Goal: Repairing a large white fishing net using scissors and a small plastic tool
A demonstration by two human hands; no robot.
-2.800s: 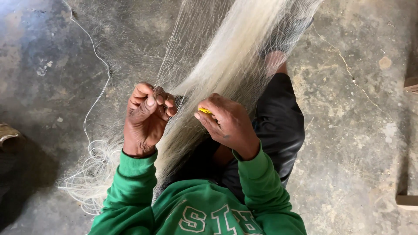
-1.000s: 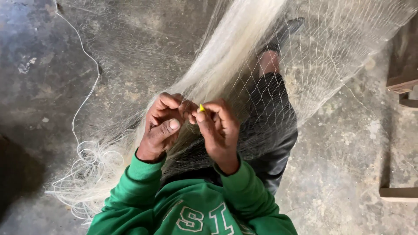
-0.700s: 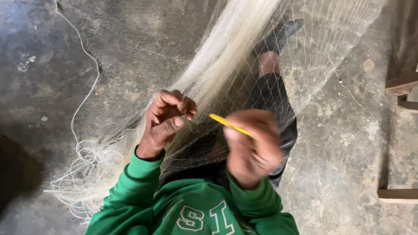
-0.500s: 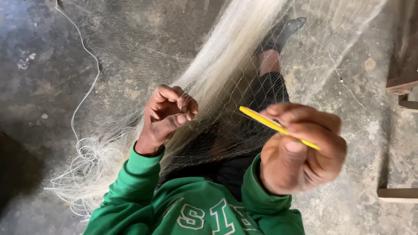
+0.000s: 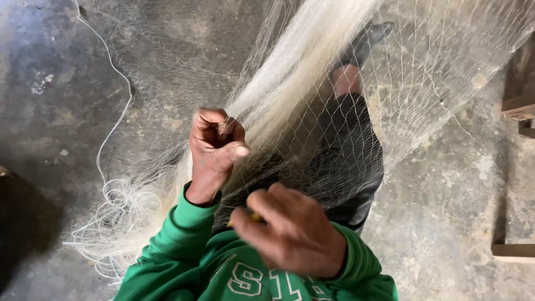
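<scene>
A pale, fine-meshed fishing net point(image 5: 301, 83) drapes from the top of the view over my lap and my outstretched leg in dark trousers point(image 5: 351, 156). My left hand point(image 5: 214, 145) is raised in front of me, its fingers curled and pinching a bunch of net mesh. My right hand point(image 5: 290, 234) is pulled back close to my chest and closed around a thin yellow netting needle point(image 5: 253, 217), of which only a small bit shows by the thumb. Both arms wear green sleeves.
A loose pile of white twine point(image 5: 114, 217) lies on the grey concrete floor point(image 5: 61, 100) at the left, with one strand trailing upward. Wooden pieces point(image 5: 518, 95) stand at the right edge. A dark shoe point(image 5: 368, 39) shows under the net.
My right hand had met the left at the net, then swung out to the right with the yellow needle, and has now drawn back close to my chest. The left hand keeps its hold.
</scene>
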